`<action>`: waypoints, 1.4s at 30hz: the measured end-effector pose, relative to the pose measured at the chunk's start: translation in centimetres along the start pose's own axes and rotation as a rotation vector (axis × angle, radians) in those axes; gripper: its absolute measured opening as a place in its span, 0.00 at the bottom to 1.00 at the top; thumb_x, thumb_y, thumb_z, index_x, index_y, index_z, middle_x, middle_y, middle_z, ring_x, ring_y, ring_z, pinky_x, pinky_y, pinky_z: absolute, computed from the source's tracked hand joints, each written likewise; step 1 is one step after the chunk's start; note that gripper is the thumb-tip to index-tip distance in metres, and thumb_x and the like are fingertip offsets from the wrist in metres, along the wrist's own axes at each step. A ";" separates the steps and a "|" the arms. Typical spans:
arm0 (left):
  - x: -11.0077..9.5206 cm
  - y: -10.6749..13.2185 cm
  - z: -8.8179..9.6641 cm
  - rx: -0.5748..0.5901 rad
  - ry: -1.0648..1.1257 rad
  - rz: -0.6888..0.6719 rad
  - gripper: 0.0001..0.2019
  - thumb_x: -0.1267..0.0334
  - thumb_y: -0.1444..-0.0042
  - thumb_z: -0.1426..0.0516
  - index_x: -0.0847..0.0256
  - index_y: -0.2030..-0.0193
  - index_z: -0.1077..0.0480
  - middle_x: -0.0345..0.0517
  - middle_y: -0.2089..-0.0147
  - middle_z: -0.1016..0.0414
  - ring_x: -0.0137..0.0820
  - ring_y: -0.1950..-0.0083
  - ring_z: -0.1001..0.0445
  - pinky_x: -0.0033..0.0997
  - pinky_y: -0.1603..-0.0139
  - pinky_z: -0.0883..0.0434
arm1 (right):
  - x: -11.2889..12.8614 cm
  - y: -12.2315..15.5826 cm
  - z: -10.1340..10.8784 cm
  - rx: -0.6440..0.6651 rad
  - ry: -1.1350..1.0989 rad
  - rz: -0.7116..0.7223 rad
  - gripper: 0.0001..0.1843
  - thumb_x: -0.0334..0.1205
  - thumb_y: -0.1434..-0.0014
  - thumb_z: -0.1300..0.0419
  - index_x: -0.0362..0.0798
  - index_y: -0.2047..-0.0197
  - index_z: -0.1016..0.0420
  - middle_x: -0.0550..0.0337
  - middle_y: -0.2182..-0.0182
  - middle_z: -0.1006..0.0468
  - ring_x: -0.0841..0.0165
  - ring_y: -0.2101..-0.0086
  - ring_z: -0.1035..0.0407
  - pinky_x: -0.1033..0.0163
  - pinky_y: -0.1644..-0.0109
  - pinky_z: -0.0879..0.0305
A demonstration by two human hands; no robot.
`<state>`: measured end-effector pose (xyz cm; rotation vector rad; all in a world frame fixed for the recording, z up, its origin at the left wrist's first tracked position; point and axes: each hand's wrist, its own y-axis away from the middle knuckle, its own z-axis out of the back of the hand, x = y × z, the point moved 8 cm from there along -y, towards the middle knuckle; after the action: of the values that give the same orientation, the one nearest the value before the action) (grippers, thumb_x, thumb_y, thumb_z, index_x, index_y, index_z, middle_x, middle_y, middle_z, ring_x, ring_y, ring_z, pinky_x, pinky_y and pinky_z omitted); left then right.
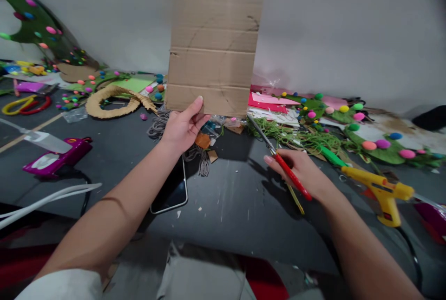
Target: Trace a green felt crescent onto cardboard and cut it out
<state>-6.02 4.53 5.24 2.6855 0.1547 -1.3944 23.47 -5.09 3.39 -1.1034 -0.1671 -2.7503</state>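
My left hand (183,128) grips a flat piece of cardboard (214,49) by its lower edge, thumb on the near face, holding it up above the table. Faint curved pencil-like lines and horizontal creases mark the cardboard. In my right hand (296,170) is a pair of scissors (289,174) with red and yellow handles. Their blades point up and left, close to the cardboard's lower right corner, and look nearly closed. Below my left hand lie a phone (171,188) and a bundle of grey yarn (200,160).
A yellow glue gun (381,191) lies at the right, a purple one (59,156) at the left. Another pair of scissors (26,105) and a tan ring (111,102) rest at the left. Green yarn (275,130) and pompom-covered green pieces (383,146) line the back. A wall stands behind.
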 end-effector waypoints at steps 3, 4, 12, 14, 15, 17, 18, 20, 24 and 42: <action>0.0 -0.2 0.2 -0.001 0.005 -0.009 0.05 0.68 0.43 0.29 0.56 0.61 0.17 0.38 0.61 0.13 0.23 0.68 0.17 0.18 0.63 0.19 | 0.2 0.2 -0.3 0.034 -0.021 -0.021 0.32 0.69 0.36 0.38 0.51 0.73 0.40 0.67 0.79 0.40 0.70 0.75 0.44 0.62 0.71 0.47; 0.0 -0.2 0.2 -0.001 0.007 -0.003 0.05 0.68 0.43 0.29 0.56 0.62 0.17 0.38 0.62 0.13 0.23 0.69 0.18 0.18 0.64 0.19 | 0.3 0.2 -0.4 0.045 -0.028 -0.032 0.32 0.70 0.37 0.38 0.51 0.73 0.40 0.67 0.79 0.39 0.70 0.75 0.43 0.63 0.71 0.47; 1.0 1.2 -1.3 0.062 -0.033 0.035 0.04 0.69 0.44 0.28 0.59 0.63 0.17 0.41 0.60 0.13 0.26 0.65 0.16 0.20 0.65 0.18 | 0.7 0.3 -0.7 0.026 -0.028 -0.026 0.33 0.72 0.37 0.40 0.51 0.73 0.40 0.67 0.79 0.39 0.70 0.75 0.44 0.63 0.70 0.47; 1.1 1.3 -1.3 0.055 -0.045 0.037 0.04 0.69 0.44 0.29 0.59 0.64 0.17 0.41 0.60 0.13 0.26 0.65 0.16 0.20 0.65 0.18 | 0.6 0.2 -0.7 0.019 -0.028 -0.016 0.33 0.72 0.37 0.39 0.51 0.73 0.40 0.67 0.79 0.40 0.70 0.75 0.45 0.63 0.70 0.47; 1.1 1.3 -1.3 0.051 -0.048 0.038 0.04 0.69 0.44 0.29 0.59 0.64 0.17 0.41 0.59 0.13 0.25 0.65 0.16 0.20 0.65 0.18 | 0.6 0.2 -0.7 0.014 -0.021 -0.012 0.34 0.71 0.38 0.38 0.51 0.74 0.41 0.67 0.78 0.40 0.71 0.75 0.46 0.63 0.70 0.48; 1.0 1.3 -1.3 0.057 -0.045 0.031 0.04 0.69 0.44 0.29 0.58 0.64 0.17 0.40 0.59 0.13 0.25 0.66 0.17 0.21 0.65 0.18 | 0.5 0.3 -0.8 0.019 -0.018 -0.018 0.33 0.71 0.38 0.37 0.51 0.73 0.40 0.68 0.79 0.41 0.71 0.75 0.46 0.63 0.70 0.48; 1.0 1.2 -1.3 0.064 -0.042 0.028 0.04 0.69 0.44 0.28 0.58 0.64 0.17 0.40 0.59 0.13 0.25 0.66 0.17 0.21 0.66 0.18 | 0.4 0.3 -0.8 0.026 -0.023 -0.024 0.33 0.71 0.38 0.37 0.51 0.73 0.40 0.68 0.79 0.40 0.71 0.75 0.45 0.63 0.70 0.47; 1.0 1.2 -1.3 0.076 -0.043 0.024 0.04 0.68 0.45 0.28 0.58 0.64 0.17 0.40 0.59 0.13 0.26 0.65 0.17 0.21 0.65 0.18 | 0.4 0.3 -1.0 0.039 -0.029 -0.028 0.33 0.71 0.38 0.38 0.51 0.73 0.40 0.68 0.79 0.40 0.70 0.75 0.44 0.63 0.71 0.47; 1.0 1.2 -1.2 0.089 -0.064 0.018 0.08 0.66 0.49 0.26 0.57 0.63 0.17 0.40 0.58 0.13 0.26 0.64 0.17 0.20 0.65 0.18 | 0.5 0.2 -0.9 0.024 -0.004 -0.006 0.33 0.71 0.37 0.38 0.51 0.74 0.40 0.67 0.79 0.40 0.70 0.75 0.45 0.63 0.70 0.46; 0.8 1.2 -1.1 0.084 -0.088 0.011 0.08 0.65 0.49 0.25 0.57 0.62 0.17 0.41 0.58 0.14 0.26 0.64 0.17 0.22 0.62 0.18 | 0.1 0.2 -1.2 0.058 -0.039 -0.037 0.32 0.69 0.37 0.37 0.52 0.74 0.41 0.67 0.79 0.40 0.70 0.77 0.40 0.63 0.73 0.43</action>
<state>-4.49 3.53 5.31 2.6801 0.0748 -1.5467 22.63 -5.54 2.65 -1.1504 -0.2732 -2.7389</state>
